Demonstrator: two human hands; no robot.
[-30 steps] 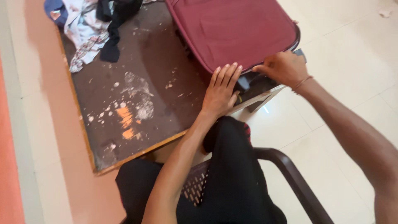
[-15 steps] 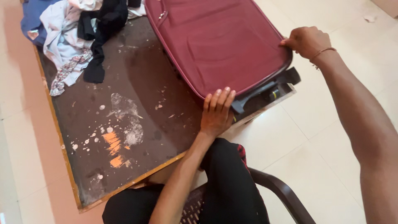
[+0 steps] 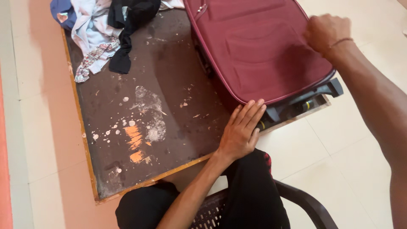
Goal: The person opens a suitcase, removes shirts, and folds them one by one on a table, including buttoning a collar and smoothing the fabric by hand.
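A maroon suitcase (image 3: 258, 46) lies flat on the right part of a dark, paint-spattered desk (image 3: 140, 123), its near end with black wheels and feet reaching the desk's near right corner. The left hand (image 3: 242, 131) lies released, palm down with fingers stretched flat, its fingertips touching the suitcase's near edge while the heel of the hand rests on the desk. The right hand (image 3: 326, 32) is clenched at the suitcase's right edge, fingers curled over the rim by the zip line; whether it pinches a zip pull cannot be told. A heap of clothes (image 3: 106, 29), pale, patterned and black, sits at the desk's far left corner, well apart from both hands. The person sits in a dark plastic chair (image 3: 305, 203) just below the desk, on a pale tiled floor (image 3: 339, 161).
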